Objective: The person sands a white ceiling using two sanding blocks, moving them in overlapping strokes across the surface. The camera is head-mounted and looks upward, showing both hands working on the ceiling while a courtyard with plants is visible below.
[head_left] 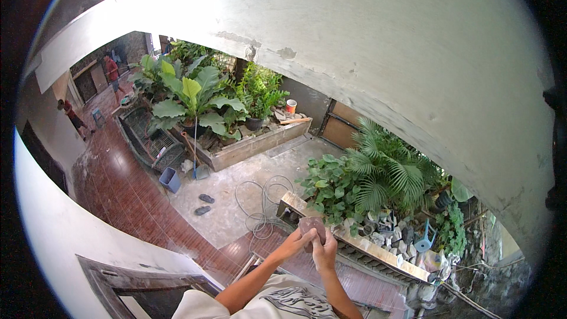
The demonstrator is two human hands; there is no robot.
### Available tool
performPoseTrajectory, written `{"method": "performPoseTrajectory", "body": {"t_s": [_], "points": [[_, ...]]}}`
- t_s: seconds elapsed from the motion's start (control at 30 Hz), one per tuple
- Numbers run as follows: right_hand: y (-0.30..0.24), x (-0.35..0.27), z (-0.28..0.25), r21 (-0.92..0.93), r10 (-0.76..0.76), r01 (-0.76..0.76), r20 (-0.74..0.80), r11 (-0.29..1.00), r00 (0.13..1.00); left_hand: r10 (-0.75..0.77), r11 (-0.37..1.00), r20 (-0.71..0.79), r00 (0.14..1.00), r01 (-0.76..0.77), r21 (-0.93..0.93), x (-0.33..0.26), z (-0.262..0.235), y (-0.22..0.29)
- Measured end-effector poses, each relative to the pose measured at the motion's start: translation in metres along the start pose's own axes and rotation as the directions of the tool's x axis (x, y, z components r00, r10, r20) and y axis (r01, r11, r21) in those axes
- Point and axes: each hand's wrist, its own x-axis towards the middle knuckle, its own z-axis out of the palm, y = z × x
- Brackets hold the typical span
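Both hands come together in front of my body on a reddish-brown flat piece [313, 224] that looks like sandpaper. My left hand [300, 241] grips its left side, thumb across the face. On the lower right side, my right hand [324, 253] holds it with the fingers closed. Part of the piece hangs down between the hands, and its back is hidden. Beyond and to the right of the hands is the long edge of a planter [354, 242] far below.
A pale sloping wall or beam [378, 41] with rough patches spans the upper right. Light rails, perhaps a ladder [243, 269], show beside my left arm. Below are a coiled hose [260, 218], sandals [204, 204], a bin [170, 180] and plants [195, 94]. Two people [112, 71] stand far left.
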Motion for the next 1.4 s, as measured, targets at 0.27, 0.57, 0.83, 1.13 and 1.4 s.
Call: {"method": "performPoseTrajectory", "body": {"t_s": [0.27, 0.57, 0.83, 1.13, 1.4], "points": [[0.021, -0.001, -0.001, -0.297, -0.012, -0.029, -0.135, 0.954, 0.991, -0.164, 0.976, -0.159, 0.973, 0.137, -0.171, 0.000, 0.013, -0.017], [0.059, 0.015, -0.050, 0.226, 0.314, -0.372, 0.255, 0.900, 0.915, -0.144, 0.981, -0.012, 0.989, 0.141, -0.131, -0.004, 0.004, 0.008], [0.045, 0.011, -0.077, 0.338, 0.260, -0.305, 0.173, 0.891, 0.950, -0.209, 0.814, -0.189, 0.960, 0.064, -0.577, 0.001, -0.019, 0.003], [0.010, 0.028, -0.111, 0.397, 0.224, -0.205, -0.001, 0.894, 0.975, -0.284, 0.928, -0.515, 0.809, 0.096, -0.360, -0.001, -0.082, -0.001], [-0.124, 0.075, -0.123, -0.005, -0.468, 0.472, -0.135, 0.882, 0.873, 0.406, 0.899, -0.544, 0.734, -0.214, 0.382, 0.007, -0.062, 0.034]]}}
